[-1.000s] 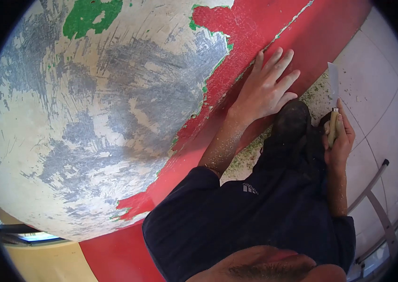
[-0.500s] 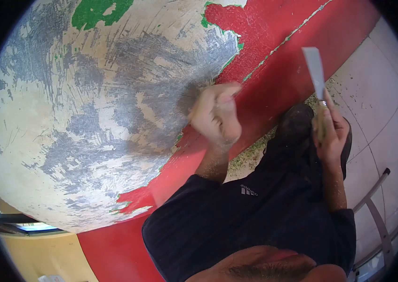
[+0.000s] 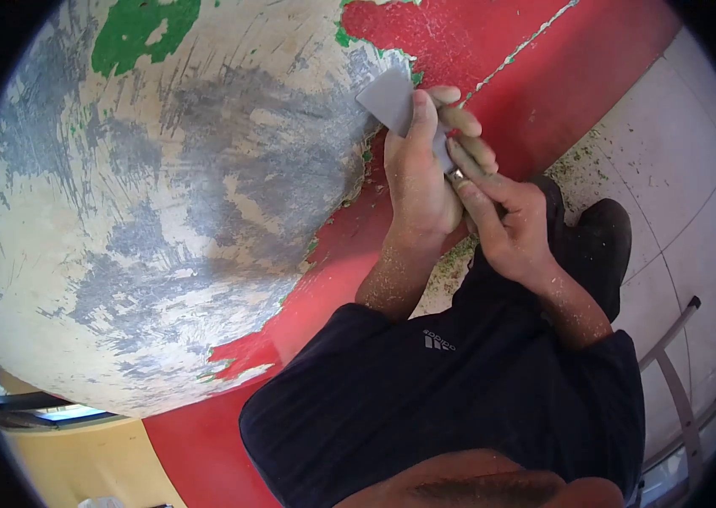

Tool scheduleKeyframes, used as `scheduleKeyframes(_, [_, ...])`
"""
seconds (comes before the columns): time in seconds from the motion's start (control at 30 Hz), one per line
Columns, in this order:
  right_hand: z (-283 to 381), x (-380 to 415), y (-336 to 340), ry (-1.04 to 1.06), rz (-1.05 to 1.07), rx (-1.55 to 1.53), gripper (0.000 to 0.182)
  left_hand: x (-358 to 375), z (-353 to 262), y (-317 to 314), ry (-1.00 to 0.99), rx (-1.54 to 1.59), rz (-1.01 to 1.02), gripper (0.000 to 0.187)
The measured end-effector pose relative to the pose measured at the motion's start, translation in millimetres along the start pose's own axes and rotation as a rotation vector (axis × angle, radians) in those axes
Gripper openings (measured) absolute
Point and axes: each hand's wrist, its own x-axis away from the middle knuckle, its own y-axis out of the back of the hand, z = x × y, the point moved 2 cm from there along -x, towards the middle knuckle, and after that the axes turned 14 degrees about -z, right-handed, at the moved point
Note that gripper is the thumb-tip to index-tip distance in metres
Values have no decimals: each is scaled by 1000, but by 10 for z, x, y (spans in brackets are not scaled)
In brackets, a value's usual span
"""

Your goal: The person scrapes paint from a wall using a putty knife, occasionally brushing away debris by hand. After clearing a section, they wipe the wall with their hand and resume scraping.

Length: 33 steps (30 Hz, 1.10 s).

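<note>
A putty knife point(image 3: 390, 102) with a wide metal blade is held between my two hands in front of the scraped wall. My right hand point(image 3: 510, 220) is closed around its handle end, which the fingers mostly hide. At the blade, my left hand point(image 3: 421, 173) grips with the thumb on the metal and the fingers curled along the other side. Behind the blade's edge, the wall point(image 3: 239, 169) shows bare grey and cream patches beside red paint point(image 3: 341, 254) with a ragged green-tinged edge. Dust speckles both forearms.
Paint flakes point(image 3: 451, 271) lie on the tiled floor point(image 3: 629, 169) along the wall's foot. A metal ladder-like frame point(image 3: 680, 389) stands at the right. Green paint point(image 3: 142, 34) remains at the upper left; a yellow wall section point(image 3: 87, 461) is at the lower left.
My right hand has brought the putty knife leftward from the right side to my left hand. My left hand, a blurred fist before, has moved up slightly and now grips the blade.
</note>
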Motion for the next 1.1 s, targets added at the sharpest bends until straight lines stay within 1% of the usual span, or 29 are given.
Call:
scheduleKeyframes(0.03, [2,-6,-14,5,-6,-10,28,30,0,-66,21,-25,-147,34])
scheduleKeyframes(0.13, [-41,-36,-34,-28,12,-40,18,-1,-116,-145,-12,-43,-81,34])
scheduleKeyframes(0.17, [-54,-12,-32,33,-18,-26,15,27,-117,-169,-39,-77,-110,34])
scheduleKeyframes(0.23, [-66,-15,-51,179,-85,-8,10,57,-35,-75,-4,-97,-139,35])
scheduleKeyframes(0.27, [-58,-32,-56,211,-84,9,11,57,-16,-47,13,-110,-145,36])
scheduleKeyframes(0.3, [-54,-64,-48,249,-85,29,11,15,-67,-118,-26,-127,-139,36])
scheduleKeyframes(0.33, [-56,-66,-48,255,-81,26,11,-7,-138,-212,-57,-146,-144,36])
scheduleKeyframes(0.43, [-41,-212,-93,264,-63,-34,12,-42,-174,-198,-112,-197,-152,37])
scheduleKeyframes(0.47, [-61,-161,-109,255,-104,-41,12,-61,-189,-206,-126,-213,-139,37])
scheduleKeyframes(0.5, [-96,-70,-122,254,-152,-44,11,-38,-137,-138,-78,-198,-157,41])
scheduleKeyframes(0.6, [-103,-82,-42,191,-107,-3,15,-56,-25,-95,-39,-202,-181,40])
scheduleKeyframes(0.7, [-87,-171,-64,239,-91,-19,17,-140,-159,-310,-126,-241,-168,34])
scheduleKeyframes(0.8, [-37,-167,-80,293,-131,5,15,-85,-102,-148,-32,-226,-126,37])
scheduleKeyframes(0.83, [-46,-160,-83,330,-158,10,14,-58,-64,-154,-4,-206,-155,37])
scheduleKeyframes(0.9, [-41,-231,-65,298,-131,-21,16,-146,-107,-240,-84,-200,-146,37])
scheduleKeyframes(0.97, [34,-338,-101,277,-117,-65,17,-190,-311,-402,-186,-235,-167,35])
scheduleKeyframes(1.0, [88,-347,-139,270,-111,-94,18,-121,-301,-326,-142,-240,-183,35])
scheduleKeyframes(1.03, [76,-278,-108,299,-77,-17,19,-75,-273,-247,-106,-239,-174,35])
scheduleKeyframes(1.07, [53,-195,-100,279,-75,-17,18,-69,-229,-195,-75,-232,-144,35])
scheduleKeyframes(1.1, [39,-106,-96,258,-71,-11,18,10,-179,-186,-15,-205,-199,35])
